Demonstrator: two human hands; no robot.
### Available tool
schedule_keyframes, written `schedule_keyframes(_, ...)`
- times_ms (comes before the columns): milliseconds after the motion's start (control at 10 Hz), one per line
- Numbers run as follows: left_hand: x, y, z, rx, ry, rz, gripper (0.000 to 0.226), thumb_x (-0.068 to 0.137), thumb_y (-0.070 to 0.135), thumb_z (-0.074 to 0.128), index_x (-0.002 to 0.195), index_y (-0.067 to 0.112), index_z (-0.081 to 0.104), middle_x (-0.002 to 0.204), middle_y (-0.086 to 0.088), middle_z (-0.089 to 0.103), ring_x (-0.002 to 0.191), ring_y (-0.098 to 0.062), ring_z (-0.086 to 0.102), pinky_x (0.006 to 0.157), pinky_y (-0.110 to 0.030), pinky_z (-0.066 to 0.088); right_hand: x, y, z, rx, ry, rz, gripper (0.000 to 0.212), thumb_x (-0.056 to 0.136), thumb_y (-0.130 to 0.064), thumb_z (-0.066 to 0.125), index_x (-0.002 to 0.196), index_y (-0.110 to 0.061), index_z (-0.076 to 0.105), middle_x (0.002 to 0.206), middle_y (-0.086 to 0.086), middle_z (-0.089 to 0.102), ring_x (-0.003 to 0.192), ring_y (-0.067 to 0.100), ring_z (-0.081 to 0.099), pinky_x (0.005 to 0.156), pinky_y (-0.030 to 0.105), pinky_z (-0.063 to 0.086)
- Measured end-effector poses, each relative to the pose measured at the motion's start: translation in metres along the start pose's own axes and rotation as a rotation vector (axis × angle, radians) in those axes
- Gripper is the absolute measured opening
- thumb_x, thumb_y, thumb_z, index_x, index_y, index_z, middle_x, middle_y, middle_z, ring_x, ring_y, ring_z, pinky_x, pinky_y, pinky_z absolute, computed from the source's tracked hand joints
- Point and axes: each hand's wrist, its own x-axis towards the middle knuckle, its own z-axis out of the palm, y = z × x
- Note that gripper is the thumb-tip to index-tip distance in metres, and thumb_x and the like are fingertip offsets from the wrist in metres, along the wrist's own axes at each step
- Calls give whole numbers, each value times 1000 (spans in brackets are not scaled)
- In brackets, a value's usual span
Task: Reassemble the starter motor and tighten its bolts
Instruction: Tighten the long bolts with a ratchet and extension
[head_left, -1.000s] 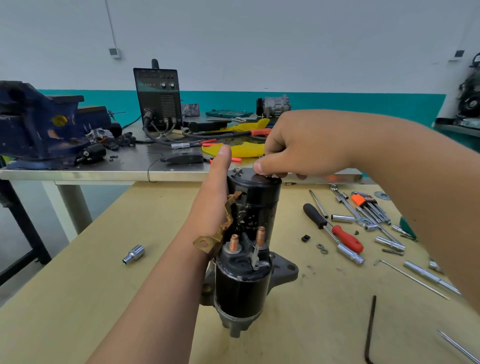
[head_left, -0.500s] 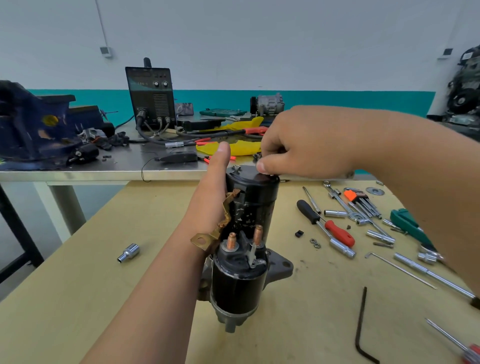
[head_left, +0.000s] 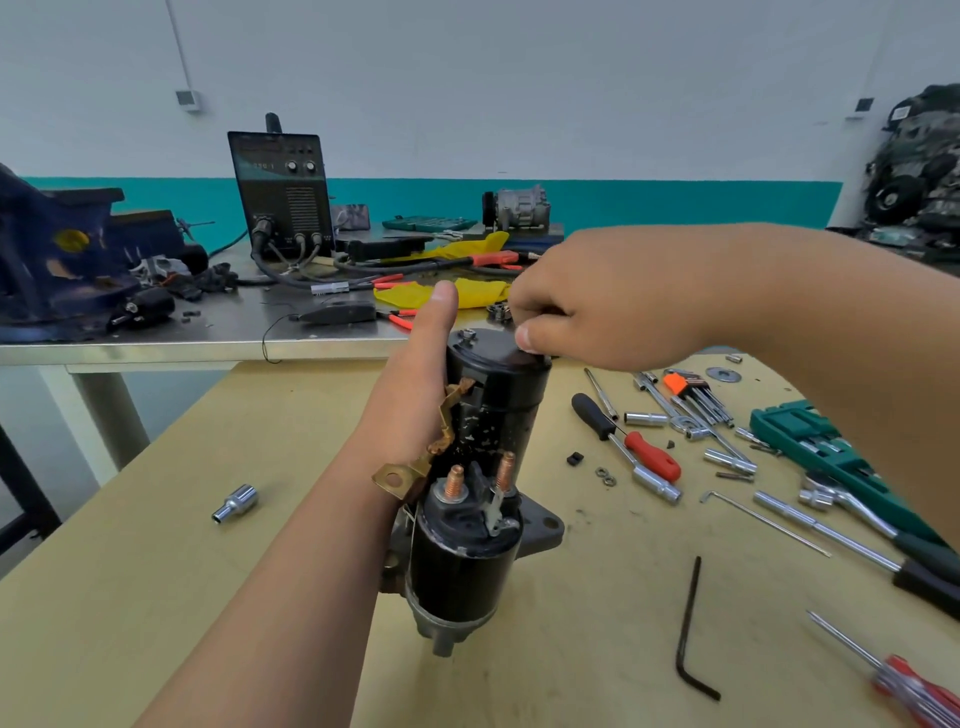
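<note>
Two hands on motor (head_left: 483, 467), frame centre: left hand (head_left: 415, 395) wrapped round casing; right hand (head_left: 597, 306) fingertips pinched together at top cap.

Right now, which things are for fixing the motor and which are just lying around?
In use:
- starter motor, held by the left hand
- right hand at its top cap

Lying about:
- loose socket
- black hex key
- red-handled screwdriver
- blue vise

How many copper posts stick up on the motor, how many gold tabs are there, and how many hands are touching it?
Copper posts: 2
Gold tab: 1
Hands on the motor: 2, the left hand and the right hand
Total: 5
</note>
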Motion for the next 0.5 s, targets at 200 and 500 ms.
schedule_keyframes(200, -1, -3, 5, 34, -9, 24, 93, 77, 71, 47, 136, -1, 51, 132, -26, 57, 124, -40, 55, 106, -53, 43, -3, 0, 4, -26, -26, -2, 38, 103, -40, 32, 68, -31, 43, 70, -6, 49, 63, 7, 46, 56, 24, 29)
schedule_keyframes(500, 2, -6, 2, 133, -18, 15, 67, 93, 65, 38, 128, 12, 61, 130, -21, 61, 121, -35, 58, 105, -51, 44, -10, -1, 0, -54, -6, 22, 32, 101, -38, 38, 70, -29, 44, 71, -8, 49, 63, 6, 45, 53, 23, 27)
